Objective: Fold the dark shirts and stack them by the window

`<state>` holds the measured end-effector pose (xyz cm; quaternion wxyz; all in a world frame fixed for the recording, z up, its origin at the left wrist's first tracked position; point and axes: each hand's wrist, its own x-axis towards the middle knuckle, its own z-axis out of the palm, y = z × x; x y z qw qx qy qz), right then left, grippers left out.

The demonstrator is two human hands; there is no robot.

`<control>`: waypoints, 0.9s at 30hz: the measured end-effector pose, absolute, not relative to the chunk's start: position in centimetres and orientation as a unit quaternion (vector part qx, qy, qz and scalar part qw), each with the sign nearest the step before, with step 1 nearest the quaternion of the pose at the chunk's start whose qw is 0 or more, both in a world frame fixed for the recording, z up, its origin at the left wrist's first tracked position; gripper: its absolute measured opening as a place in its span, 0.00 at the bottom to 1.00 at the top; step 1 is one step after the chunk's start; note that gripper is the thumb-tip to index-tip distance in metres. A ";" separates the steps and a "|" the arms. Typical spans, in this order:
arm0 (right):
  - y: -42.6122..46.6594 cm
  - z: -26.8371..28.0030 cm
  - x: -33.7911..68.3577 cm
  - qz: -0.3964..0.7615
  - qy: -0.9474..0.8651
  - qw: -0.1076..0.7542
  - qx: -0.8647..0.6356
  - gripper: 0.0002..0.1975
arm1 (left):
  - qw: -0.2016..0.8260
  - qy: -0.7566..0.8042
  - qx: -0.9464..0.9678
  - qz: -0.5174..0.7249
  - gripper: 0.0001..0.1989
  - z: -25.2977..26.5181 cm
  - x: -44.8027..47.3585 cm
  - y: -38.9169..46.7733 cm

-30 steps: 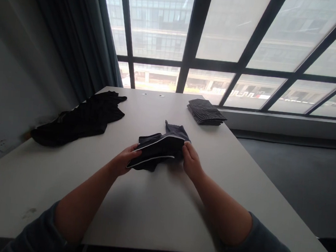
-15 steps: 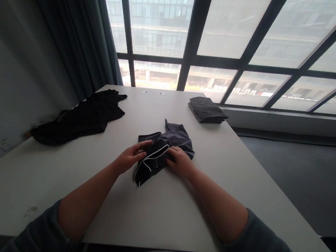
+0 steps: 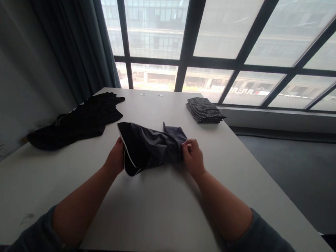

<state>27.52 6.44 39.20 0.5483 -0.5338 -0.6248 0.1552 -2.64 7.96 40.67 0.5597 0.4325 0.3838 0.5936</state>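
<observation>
A dark grey garment (image 3: 163, 145) with a black end edged in white piping is stretched sideways between my hands, partly lifted off the table. My left hand (image 3: 116, 156) grips its white-edged black end, with several fingers hidden behind the cloth. At the grey end, my right hand (image 3: 193, 155) pinches the fabric between thumb and fingers. A loose grey corner sticks up behind, near the right hand. I cannot tell what kind of garment it is.
The white table (image 3: 154, 219) reaches to the windows. A crumpled black garment (image 3: 80, 120) lies along its left side. Striped dark fabric (image 3: 206, 110) sits in a folded stack at the far right edge. A dark curtain (image 3: 73, 31) hangs at the left.
My hands have moved apart and pulled the bunched garment out sideways. Its white-edged end has swung left and up, and my left hand has closed on it.
</observation>
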 end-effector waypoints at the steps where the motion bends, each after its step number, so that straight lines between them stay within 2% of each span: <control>1: 6.4 39.4 27.5 0.184 -0.641 0.542 -0.511 0.12 | 0.565 0.390 0.419 0.594 0.32 40.9 -2.5 7.7; 4: 5.5 40.4 26.7 0.219 -0.762 0.479 -0.377 0.19 | 0.601 0.394 0.398 0.570 0.29 41.1 -2.2 6.6; 7: 4.1 41.1 25.0 0.161 -0.870 0.370 -0.283 0.30 | 0.649 0.373 0.404 0.526 0.28 40.9 -2.1 5.7; 9: 3.2 41.1 23.7 0.127 -0.887 0.341 -0.284 0.32 | 0.664 0.368 0.414 0.503 0.28 40.7 -2.4 5.4; 11: 2.7 40.8 22.9 0.102 -0.874 0.353 -0.317 0.29 | 0.680 0.357 0.430 0.474 0.27 40.3 -2.9 5.3; 13: 2.6 40.4 22.5 0.099 -0.855 0.375 -0.344 0.20 | 0.711 0.315 0.466 0.422 0.28 39.9 -3.3 5.2; 15: 2.9 40.1 22.6 0.134 -0.839 0.397 -0.348 0.11 | 0.737 0.255 0.513 0.359 0.30 39.5 -3.5 5.2; 16: 3.1 39.9 22.7 0.163 -0.829 0.407 -0.346 0.09 | 0.742 0.229 0.534 0.335 0.31 39.3 -3.5 5.2; 20: 3.6 39.3 23.2 0.297 -0.776 0.425 -0.359 0.09 | 0.733 0.193 0.566 0.324 0.33 39.0 -3.3 5.5; 23: 3.4 39.1 22.8 0.368 -0.741 0.423 -0.369 0.18 | 0.737 0.177 0.564 0.326 0.37 38.9 -3.0 5.5; 27: 3.3 38.6 22.0 0.437 -0.655 0.471 -0.398 0.14 | 0.715 0.178 0.608 0.296 0.37 39.1 -2.6 5.1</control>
